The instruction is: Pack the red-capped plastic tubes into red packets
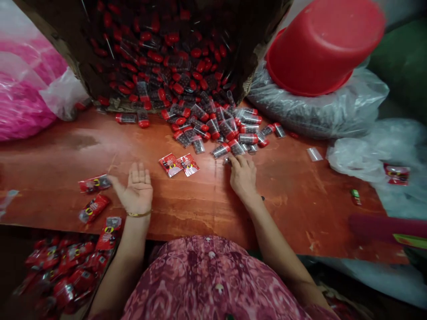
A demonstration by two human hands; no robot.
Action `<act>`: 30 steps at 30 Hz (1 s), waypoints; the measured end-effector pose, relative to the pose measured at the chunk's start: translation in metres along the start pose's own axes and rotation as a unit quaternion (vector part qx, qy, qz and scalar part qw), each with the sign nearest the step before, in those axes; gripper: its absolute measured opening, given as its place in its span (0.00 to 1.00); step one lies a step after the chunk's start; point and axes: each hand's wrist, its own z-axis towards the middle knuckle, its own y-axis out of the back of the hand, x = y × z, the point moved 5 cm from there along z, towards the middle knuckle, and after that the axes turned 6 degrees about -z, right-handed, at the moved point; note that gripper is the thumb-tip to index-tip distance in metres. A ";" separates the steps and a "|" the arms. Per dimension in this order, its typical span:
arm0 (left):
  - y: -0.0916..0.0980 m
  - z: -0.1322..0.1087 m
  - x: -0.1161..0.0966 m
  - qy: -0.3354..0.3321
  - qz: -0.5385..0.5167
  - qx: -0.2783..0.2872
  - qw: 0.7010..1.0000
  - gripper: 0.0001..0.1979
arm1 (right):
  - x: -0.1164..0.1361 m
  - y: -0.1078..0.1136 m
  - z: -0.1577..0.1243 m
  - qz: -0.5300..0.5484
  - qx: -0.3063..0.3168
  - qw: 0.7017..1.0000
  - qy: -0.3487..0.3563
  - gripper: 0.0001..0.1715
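Note:
My left hand [137, 189] lies palm up and open on the reddish wooden table [207, 200], its thumb beside a filled red packet [95, 183]. My right hand [242, 175] rests palm down, fingers reaching the near edge of a heap of small clear tubes with red caps [213, 129]; whether the fingertips hold a tube is hidden. Two flat red-and-white packets [179, 164] lie between my hands. The tubes spill from a tipped cardboard box [167, 53] at the back.
More filled packets [95, 208] lie at the table's left edge and in a container [63, 271] below. A pink bag [26, 84] sits back left. A red bucket [320, 49] rests on a plastic bag [316, 106] back right.

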 end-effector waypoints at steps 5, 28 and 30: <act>-0.042 -0.027 0.032 -0.102 0.364 0.221 0.899 0.16 | -0.006 0.006 -0.022 0.077 -0.027 0.992 0.101 0.19; -0.085 -0.078 0.053 -0.317 0.577 0.376 0.652 0.17 | 0.074 0.002 -0.014 0.628 0.077 0.759 -0.154 0.13; -0.079 -0.077 0.049 -0.288 0.535 0.365 0.705 0.25 | 0.073 0.004 -0.014 0.623 0.062 0.761 -0.170 0.13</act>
